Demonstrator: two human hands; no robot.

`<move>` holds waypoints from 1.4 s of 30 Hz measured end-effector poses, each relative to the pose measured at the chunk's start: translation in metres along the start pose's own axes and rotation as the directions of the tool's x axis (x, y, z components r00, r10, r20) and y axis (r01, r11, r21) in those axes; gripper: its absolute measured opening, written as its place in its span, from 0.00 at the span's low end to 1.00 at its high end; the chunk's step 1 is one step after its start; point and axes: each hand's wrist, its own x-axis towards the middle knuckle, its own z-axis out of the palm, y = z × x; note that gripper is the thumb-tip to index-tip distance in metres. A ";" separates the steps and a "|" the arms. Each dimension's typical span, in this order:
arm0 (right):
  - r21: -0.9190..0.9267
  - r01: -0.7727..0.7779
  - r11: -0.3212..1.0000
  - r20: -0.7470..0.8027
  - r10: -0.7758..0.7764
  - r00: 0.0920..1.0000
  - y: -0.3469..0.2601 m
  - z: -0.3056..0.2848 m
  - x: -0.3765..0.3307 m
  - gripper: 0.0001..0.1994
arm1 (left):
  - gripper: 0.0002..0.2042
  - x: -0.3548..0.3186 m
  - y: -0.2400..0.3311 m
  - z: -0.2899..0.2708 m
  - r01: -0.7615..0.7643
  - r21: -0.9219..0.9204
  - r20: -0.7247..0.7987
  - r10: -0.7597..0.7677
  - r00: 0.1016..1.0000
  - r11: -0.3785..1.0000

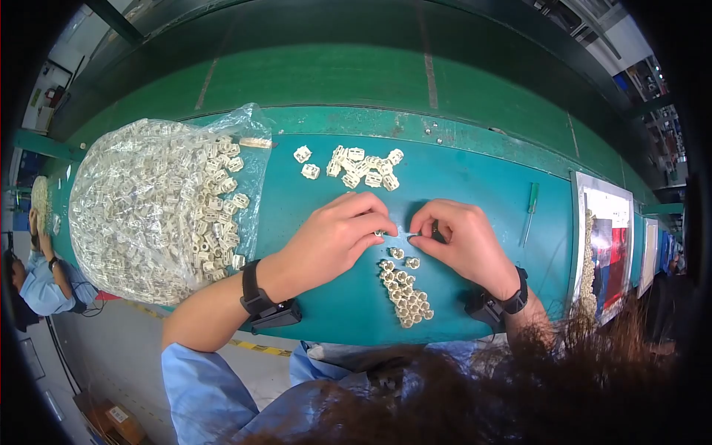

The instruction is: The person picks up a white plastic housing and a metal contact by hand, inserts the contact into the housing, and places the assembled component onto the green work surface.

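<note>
Strands of brown hair hang nearest, below and right of the right hand. Left hand: thumb and forefinger pinch a small cream part, mostly covered by the fingertips. Just beside it, the right hand's thumb and forefinger nearly meet; I cannot tell whether they grip anything. Small round pieces lie on the green bench between the wrists, boxy cream pieces beyond the left hand, a filled clear bag to its left, and a screwdriver right of the right hand. The part looks like moulded plastic: probably light, stiff, a little slippery, its thin edges perhaps fragile, so best held fingertip-lightly by its outer sides.
</note>
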 end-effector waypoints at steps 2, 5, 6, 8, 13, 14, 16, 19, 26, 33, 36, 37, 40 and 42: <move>0.014 -0.024 1.000 0.004 0.024 1.000 -0.002 -0.004 0.000 0.10 | 0.11 0.000 0.000 0.000 -0.004 -0.001 -0.002 0.004 1.000 1.000; 0.043 -0.067 0.997 0.016 0.066 0.998 -0.002 -0.008 -0.001 0.11 | 0.12 -0.001 0.000 -0.001 -0.008 0.001 -0.007 0.008 1.000 1.000; 0.012 -0.031 0.999 -0.004 0.031 1.000 -0.001 -0.009 -0.003 0.11 | 0.12 0.000 0.001 -0.001 0.006 -0.011 0.000 -0.006 1.000 1.000; -0.050 0.040 0.998 -0.040 -0.042 0.998 0.002 -0.009 -0.005 0.11 | 0.12 0.000 0.002 -0.002 0.036 -0.035 0.014 -0.036 0.999 0.999; -0.112 0.169 0.979 -0.018 -0.172 0.985 0.009 0.002 -0.005 0.11 | 0.13 0.002 0.005 -0.008 0.053 -0.074 0.026 -0.051 0.998 0.996; -0.160 0.214 0.964 -0.020 -0.220 0.975 0.010 0.002 -0.005 0.10 | 0.13 0.001 0.005 -0.010 0.063 -0.043 0.032 -0.062 0.998 0.997; -0.251 0.304 0.919 -0.015 -0.317 0.948 0.013 0.003 -0.003 0.09 | 0.13 0.000 0.005 -0.012 0.086 0.023 0.041 -0.087 0.995 0.996; -0.259 0.324 0.910 -0.017 -0.340 0.940 0.014 0.003 -0.002 0.08 | 0.12 -0.002 0.003 -0.009 0.082 0.025 0.022 -0.083 0.996 0.996; -0.148 0.317 0.937 -0.148 -0.338 0.930 -0.003 0.018 0.000 0.11 | 0.11 -0.003 0.000 0.004 0.067 0.025 -0.035 -0.066 0.997 0.997; -0.184 0.317 0.930 -0.168 -0.347 0.923 -0.006 0.026 0.006 0.10 | 0.11 -0.002 0.001 0.010 0.057 0.026 -0.057 -0.056 0.997 0.998; -0.198 0.320 0.927 -0.169 -0.354 0.920 -0.008 0.026 0.006 0.11 | 0.10 -0.002 0.000 0.009 0.069 0.021 -0.036 -0.069 0.997 0.997; -0.197 0.321 0.926 -0.166 -0.355 0.920 -0.007 0.027 0.006 0.11 | 0.10 -0.003 0.000 0.009 0.072 0.021 -0.037 -0.071 0.997 0.997; -0.205 0.321 0.925 -0.176 -0.357 0.917 -0.007 0.028 0.006 0.11 | 0.10 -0.004 0.001 0.009 0.084 0.026 -0.030 -0.083 0.996 0.996; -0.209 0.324 0.923 -0.173 -0.361 0.916 -0.007 0.028 0.006 0.11 | 0.10 -0.004 0.001 0.008 0.087 0.027 -0.029 -0.087 0.996 0.996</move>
